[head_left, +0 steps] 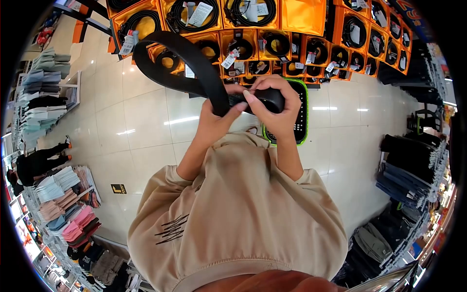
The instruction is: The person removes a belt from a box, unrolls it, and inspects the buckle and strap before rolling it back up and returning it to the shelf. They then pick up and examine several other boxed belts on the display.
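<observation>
A black belt (168, 43) is held up in front of my chest, its strap looping out to the left and curling back to my hands. My left hand (217, 119) is closed around the strap near where two lengths cross. My right hand (278, 104) grips the rolled end of the same belt, thumb pressed toward the left hand's fingers. The fingertips of both hands meet at the middle, and what lies right under them is partly hidden. Below my right hand, a black basket with a green rim (306, 109) stands on the floor.
Ahead is a display of orange boxes (304, 17) holding coiled belts with tags. Racks of folded clothes (46, 109) line the left, where a person in black (41, 163) stands. Dark trousers (408, 155) hang at the right. Pale tiled floor (146, 146) lies between.
</observation>
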`<state>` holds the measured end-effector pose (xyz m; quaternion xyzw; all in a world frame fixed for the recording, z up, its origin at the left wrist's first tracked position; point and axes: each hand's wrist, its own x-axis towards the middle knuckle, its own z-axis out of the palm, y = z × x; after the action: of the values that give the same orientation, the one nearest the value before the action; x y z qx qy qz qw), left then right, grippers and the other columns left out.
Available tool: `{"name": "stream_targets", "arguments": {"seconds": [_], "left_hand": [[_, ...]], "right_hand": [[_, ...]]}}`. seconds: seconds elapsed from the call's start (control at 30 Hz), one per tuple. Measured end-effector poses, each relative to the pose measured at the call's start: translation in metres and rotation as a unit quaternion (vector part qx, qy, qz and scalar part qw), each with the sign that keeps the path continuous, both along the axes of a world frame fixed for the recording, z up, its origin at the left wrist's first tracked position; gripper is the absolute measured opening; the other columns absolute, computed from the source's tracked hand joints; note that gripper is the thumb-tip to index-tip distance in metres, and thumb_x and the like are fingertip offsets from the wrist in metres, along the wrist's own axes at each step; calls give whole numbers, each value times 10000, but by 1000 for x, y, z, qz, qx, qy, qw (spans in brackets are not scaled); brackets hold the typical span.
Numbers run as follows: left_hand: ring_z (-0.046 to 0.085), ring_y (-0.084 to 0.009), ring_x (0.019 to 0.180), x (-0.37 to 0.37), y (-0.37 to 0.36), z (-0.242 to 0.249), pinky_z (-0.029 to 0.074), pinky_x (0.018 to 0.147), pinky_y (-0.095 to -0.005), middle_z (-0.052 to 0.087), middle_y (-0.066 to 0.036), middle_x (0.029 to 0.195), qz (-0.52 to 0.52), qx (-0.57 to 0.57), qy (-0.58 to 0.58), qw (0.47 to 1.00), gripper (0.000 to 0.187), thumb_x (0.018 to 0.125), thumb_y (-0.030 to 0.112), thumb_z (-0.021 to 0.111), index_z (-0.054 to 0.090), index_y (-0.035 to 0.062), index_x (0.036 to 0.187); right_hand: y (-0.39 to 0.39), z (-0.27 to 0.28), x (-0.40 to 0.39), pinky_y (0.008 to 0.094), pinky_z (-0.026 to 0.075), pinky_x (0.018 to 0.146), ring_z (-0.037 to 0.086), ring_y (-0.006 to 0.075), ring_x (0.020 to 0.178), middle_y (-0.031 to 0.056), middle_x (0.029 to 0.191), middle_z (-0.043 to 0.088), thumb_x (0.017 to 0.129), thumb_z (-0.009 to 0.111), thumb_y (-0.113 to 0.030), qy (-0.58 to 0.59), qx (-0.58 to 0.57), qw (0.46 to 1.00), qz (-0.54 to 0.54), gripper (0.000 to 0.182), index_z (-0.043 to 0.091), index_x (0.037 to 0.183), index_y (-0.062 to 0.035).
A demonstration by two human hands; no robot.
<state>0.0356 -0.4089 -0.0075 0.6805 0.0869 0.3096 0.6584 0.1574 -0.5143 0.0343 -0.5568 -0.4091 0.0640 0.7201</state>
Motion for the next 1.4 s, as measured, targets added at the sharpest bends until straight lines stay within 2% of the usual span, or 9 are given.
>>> {"name": "stream_targets", "arguments": {"seconds": [0.07,0.23,0.4,0.77,0.87,1.07,1.1,1.17,1.4], "left_hand": [[564,-116,753,-8,2,22,444,643,-229,603,-111,1089,-32,-297,-4,954,245,932,106,589,547,5,1151],[601,-145,936,-6,3,18,499,744,-234,559,-128,1263,16,-20,30,999,412,787,49,737,564,9,1158],[599,-137,982,-8,-3,18,499,728,-232,582,-129,1241,-23,-27,40,999,561,699,2,809,572,20,1207],[534,-80,537,-5,-17,40,374,436,-207,602,-43,746,90,-289,61,951,155,919,34,527,575,6,1063],[536,-99,512,-1,-24,38,374,440,-221,579,-36,701,69,-354,65,930,147,933,82,524,570,17,1057],[501,-93,532,3,-31,46,344,473,-225,585,-26,742,26,-422,69,904,123,904,81,565,579,40,1020],[494,-90,542,4,-32,48,342,482,-224,582,-22,746,31,-426,73,901,134,898,87,573,581,41,1023],[481,-84,561,5,-31,51,338,500,-222,576,-15,755,43,-435,80,896,155,886,98,588,586,44,1031],[475,-64,631,-4,-23,43,346,537,-201,571,-17,933,38,-427,-18,903,336,842,106,614,539,43,1164]], "right_hand": [[-4,9,1,300,511,731,636,207,776,114,855,645,684,769,13,-42,-67,997,10,283,612,919,2],[-8,31,-14,392,509,817,616,346,917,161,936,648,658,762,-36,-130,-275,953,17,626,475,1214,-2],[-6,43,-17,429,468,899,543,380,1074,192,1068,630,605,741,-4,-245,-343,907,19,769,376,1281,16],[9,-22,-8,391,405,961,540,251,1058,90,1056,590,590,864,-69,34,61,981,183,571,567,1078,-45],[15,-36,-26,397,384,987,549,251,1033,92,1039,604,649,848,-408,129,46,984,112,585,602,977,10],[17,-35,-38,316,484,851,590,173,898,50,827,618,616,756,-665,206,64,976,-11,807,603,977,40],[11,-19,-45,211,497,604,589,93,718,27,783,612,637,763,-640,287,44,957,15,788,592,994,41],[15,-19,-47,178,449,508,560,59,633,17,773,605,638,775,-621,280,63,958,-1,789,583,1015,45],[11,-14,-42,286,464,714,546,144,695,16,696,503,684,725,-629,246,82,966,5,622,484,773,-63]]}}
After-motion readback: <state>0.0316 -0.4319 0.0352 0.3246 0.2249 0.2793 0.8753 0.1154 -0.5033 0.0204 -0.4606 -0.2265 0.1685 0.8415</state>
